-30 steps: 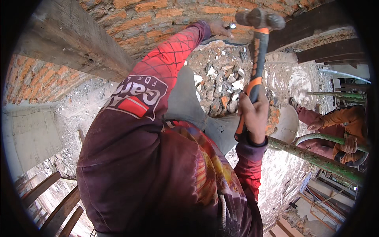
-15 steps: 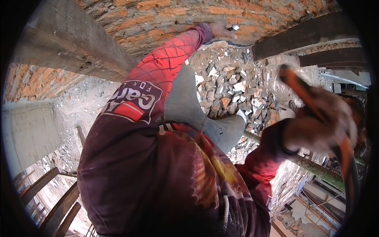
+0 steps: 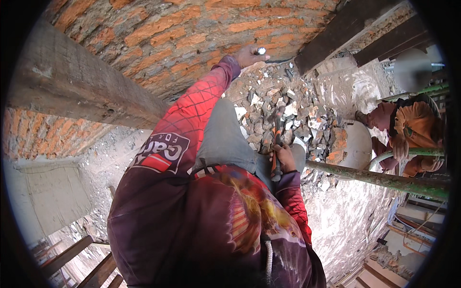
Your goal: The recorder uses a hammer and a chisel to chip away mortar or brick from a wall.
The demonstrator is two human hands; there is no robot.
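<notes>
Hammer [image 3: 277,134], in the head view, is being held before the rubble [image 3: 314,126], its black-and-orange handle [image 3: 276,168] being clasped by the grip of the right hand [image 3: 286,158]. A shiny-ended metal tool [image 3: 261,51] is being gripped by the left hand [image 3: 247,56] just beside the brick wall [image 3: 163,36].

From the right hand [image 3: 285,159], open air runs over the rubble [image 3: 261,120] toward eleven o'clock, up to the left hand [image 3: 250,56]. A green pole [image 3: 379,178] bars three o'clock, a dark beam [image 3: 343,36] one. At the left hand, brick wall [image 3: 230,29] blocks twelve o'clock; a wooden post [image 3: 91,79] stands at nine.
</notes>
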